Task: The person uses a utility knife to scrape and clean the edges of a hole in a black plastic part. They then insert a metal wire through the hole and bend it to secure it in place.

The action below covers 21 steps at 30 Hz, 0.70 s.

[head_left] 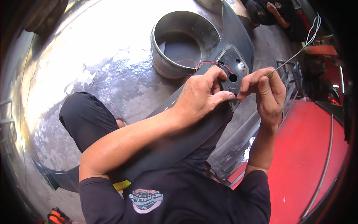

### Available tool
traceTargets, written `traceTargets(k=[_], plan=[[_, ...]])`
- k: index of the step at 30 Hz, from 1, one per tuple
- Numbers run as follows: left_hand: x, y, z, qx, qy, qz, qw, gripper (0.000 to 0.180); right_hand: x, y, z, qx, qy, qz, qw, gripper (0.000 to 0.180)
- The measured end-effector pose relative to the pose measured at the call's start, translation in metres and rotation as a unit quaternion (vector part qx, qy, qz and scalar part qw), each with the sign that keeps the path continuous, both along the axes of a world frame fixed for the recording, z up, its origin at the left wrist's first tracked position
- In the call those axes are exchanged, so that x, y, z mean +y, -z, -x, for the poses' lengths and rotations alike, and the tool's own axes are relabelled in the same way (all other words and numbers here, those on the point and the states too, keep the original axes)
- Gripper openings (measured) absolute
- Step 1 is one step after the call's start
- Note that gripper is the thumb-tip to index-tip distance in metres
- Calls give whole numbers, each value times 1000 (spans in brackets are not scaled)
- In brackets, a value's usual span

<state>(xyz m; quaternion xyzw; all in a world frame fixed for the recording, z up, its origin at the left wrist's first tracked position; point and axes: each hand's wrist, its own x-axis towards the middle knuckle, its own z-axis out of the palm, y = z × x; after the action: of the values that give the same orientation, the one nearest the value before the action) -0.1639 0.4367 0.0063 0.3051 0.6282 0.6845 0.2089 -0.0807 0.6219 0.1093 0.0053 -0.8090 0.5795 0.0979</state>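
Observation:
A long dark grey car spoiler [149, 154] lies across my lap, its curved end pointing up and away. Set into it near that end is a flat plate [241, 68] with several holes; a thin red wire [212, 62] comes out of a large round one. My left hand [201, 91] is closed on the spoiler beside the plate, thumb at its near edge. Pinched in my right hand [267, 91] is a thin stiff wire [289, 59], looped at its far upper end. Between the two hands, the fingertips almost meet over the plate, hiding what is there.
Beyond the spoiler stands a large metal bucket [159, 61] with murky liquid inside. To my right are a metal frame [227, 158] and a red panel [298, 145] with a thin rod [327, 160] lying on it. Another person's arm [279, 15] shows at the far right.

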Motion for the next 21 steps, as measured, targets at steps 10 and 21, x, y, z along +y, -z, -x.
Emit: traceTargets(k=[10, 21], plan=[[3, 14, -2, -5, -29, -67, 997, 42, -19, 15, -11, 88, -18, -104, 991, 23], [-1, 12, 2, -4, -3, -40, 999, 46, -26, 18, -16, 122, -5, -125, 985, 24]])
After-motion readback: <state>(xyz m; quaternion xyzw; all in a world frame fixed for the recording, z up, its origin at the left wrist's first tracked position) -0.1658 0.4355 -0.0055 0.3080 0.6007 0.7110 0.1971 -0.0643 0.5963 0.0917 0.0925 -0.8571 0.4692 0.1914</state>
